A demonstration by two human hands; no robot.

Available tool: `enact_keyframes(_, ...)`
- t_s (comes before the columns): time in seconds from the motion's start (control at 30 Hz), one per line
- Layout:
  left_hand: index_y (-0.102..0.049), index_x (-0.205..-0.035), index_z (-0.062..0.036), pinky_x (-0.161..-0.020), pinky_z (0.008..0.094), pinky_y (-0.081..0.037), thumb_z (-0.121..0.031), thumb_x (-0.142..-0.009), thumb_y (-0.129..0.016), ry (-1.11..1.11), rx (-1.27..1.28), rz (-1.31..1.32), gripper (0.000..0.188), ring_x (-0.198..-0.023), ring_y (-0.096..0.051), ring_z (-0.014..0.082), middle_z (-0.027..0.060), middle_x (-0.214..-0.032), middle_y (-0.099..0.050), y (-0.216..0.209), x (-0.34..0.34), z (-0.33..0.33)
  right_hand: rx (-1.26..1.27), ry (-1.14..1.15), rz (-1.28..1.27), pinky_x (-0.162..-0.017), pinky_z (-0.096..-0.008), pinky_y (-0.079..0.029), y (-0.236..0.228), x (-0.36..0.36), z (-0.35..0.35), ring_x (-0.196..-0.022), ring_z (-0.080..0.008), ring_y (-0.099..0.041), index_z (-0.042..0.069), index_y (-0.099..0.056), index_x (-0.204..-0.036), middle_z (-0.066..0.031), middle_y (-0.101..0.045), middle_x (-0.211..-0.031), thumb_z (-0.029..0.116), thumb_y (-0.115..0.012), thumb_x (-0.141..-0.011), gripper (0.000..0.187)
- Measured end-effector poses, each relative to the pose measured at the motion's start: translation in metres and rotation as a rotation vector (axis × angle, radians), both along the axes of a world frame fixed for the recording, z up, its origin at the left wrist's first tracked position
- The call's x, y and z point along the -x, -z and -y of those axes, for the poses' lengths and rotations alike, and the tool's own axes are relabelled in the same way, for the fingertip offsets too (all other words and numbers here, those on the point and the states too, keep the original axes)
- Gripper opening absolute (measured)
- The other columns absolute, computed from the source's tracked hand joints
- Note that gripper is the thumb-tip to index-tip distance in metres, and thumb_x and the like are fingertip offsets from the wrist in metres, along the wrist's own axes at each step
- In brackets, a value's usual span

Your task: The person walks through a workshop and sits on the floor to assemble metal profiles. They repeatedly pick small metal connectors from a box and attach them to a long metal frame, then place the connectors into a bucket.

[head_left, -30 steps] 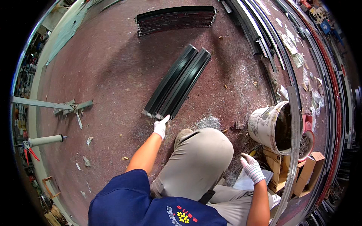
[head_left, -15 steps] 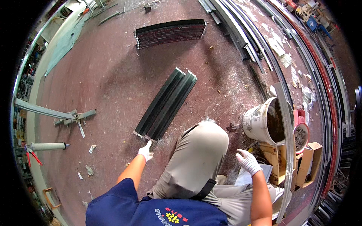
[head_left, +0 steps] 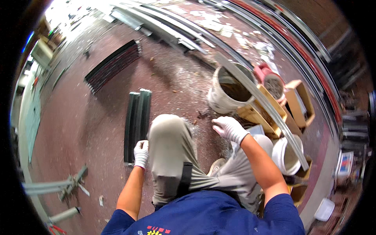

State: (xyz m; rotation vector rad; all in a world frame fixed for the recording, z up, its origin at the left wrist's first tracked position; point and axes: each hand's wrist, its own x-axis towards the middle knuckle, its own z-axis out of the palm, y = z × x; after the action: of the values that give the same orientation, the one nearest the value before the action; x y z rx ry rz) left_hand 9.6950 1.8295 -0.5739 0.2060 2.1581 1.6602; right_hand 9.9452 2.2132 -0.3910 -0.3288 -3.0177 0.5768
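Reddish, debris-flecked floor [head_left: 98,133] spreads widest to the left, out to the greenish sheet [head_left: 33,117] by the far-left edge, with the metal stand [head_left: 68,186] and a caulking gun [head_left: 64,215] at its lower left. Dark ribbed profiles [head_left: 137,121] lie side by side on it, lengthwise away from the person, their far ends uneven and their near end just left of the raised knee [head_left: 168,133]. Beyond them, set at a slant and apart, stands a stack of dark slats [head_left: 113,64]; a strip of floor runs between the two. The gloved left hand [head_left: 141,153] is at the right edge of the profiles' near end, fingers curled; whether it grips or merely touches them cannot be told. The gloved right hand [head_left: 230,129] hangs over the other side with fingers loosely bent, its contents, if any, hidden. Room is tighter on that side: a stained bucket [head_left: 219,98], a leaning metal strip [head_left: 274,114] and a wooden box [head_left: 256,117] crowd close, and long metal lengths [head_left: 160,29] border the far side.
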Motion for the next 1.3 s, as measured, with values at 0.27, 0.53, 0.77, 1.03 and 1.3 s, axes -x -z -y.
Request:
enact_keyframes(0.27, -0.068, -0.093, -0.0088, -0.072, 0.0262, -0.052, -0.023, -0.103, -0.058, 0.179, -0.575, -0.147, 0.02, -0.079, -0.059, 0.0107, -0.0002, -0.087, -0.065, -0.21, 0.054, -0.118, 0.061, 0.351, -0.466, -0.087, -0.0405, -0.053, -0.077, -0.139, 0.011, -0.096, -0.0354, -0.067, 0.001, -0.07, -0.107, -0.0192, -0.071, -0.102, 0.01, -0.064, -0.089, 0.022)
enact_keyframes(0.53, -0.073, -0.103, -0.0098, -0.087, 0.0328, -0.054, -0.031, -0.101, -0.06, 0.371, -0.608, -0.213, 0.025, -0.09, -0.067, 0.0146, 0.0042, -0.096, -0.073, -0.325, 0.01, -0.249, 0.191, 1.401, -0.344, -0.1, -0.0381, -0.046, 0.09, -0.36, -0.073, -0.112, -0.0327, -0.061, 0.002, -0.063, -0.125, -0.0195, -0.066, -0.119, 0.028, -0.053, -0.097, 0.039)
enact_keyframes(0.77, -0.069, -0.107, -0.0022, -0.083, 0.0229, -0.048, -0.015, -0.101, -0.06, 0.864, -0.266, -0.318, 0.017, -0.09, -0.06, 0.0077, 0.0011, -0.097, -0.068, -0.303, -0.058, -0.29, 0.565, 1.623, -0.052, -0.096, -0.0404, -0.049, 0.284, -0.393, -0.024, -0.107, -0.0388, -0.065, 0.002, -0.07, -0.111, -0.0223, -0.07, -0.112, 0.046, -0.055, -0.091, 0.05)
enact_keyframes(1.03, -0.067, -0.111, 0.0, -0.091, 0.0264, -0.046, -0.011, -0.1, -0.058, 1.184, 0.035, -0.312, 0.018, -0.096, -0.06, 0.0121, 0.005, -0.1, -0.067, -0.303, -0.097, -0.329, 1.173, 2.118, -0.283, -0.085, -0.0426, -0.051, 0.334, -0.328, 0.0, -0.098, -0.0312, -0.067, -0.009, -0.067, -0.116, -0.0214, -0.07, -0.114, 0.056, -0.069, -0.085, 0.072)
enact_keyframes(1.3, -0.063, -0.123, 0.0013, -0.099, 0.0292, -0.045, -0.014, -0.1, -0.059, 1.238, 0.223, -0.263, 0.028, -0.106, -0.061, 0.0153, 0.0075, -0.111, -0.067, -0.294, -0.113, -0.362, 1.244, 2.067, -0.772, -0.079, -0.044, -0.054, 0.298, -0.288, 0.016, -0.092, -0.0242, -0.067, 0.008, -0.068, -0.112, -0.0065, -0.072, -0.103, 0.019, -0.071, -0.091, 0.024)
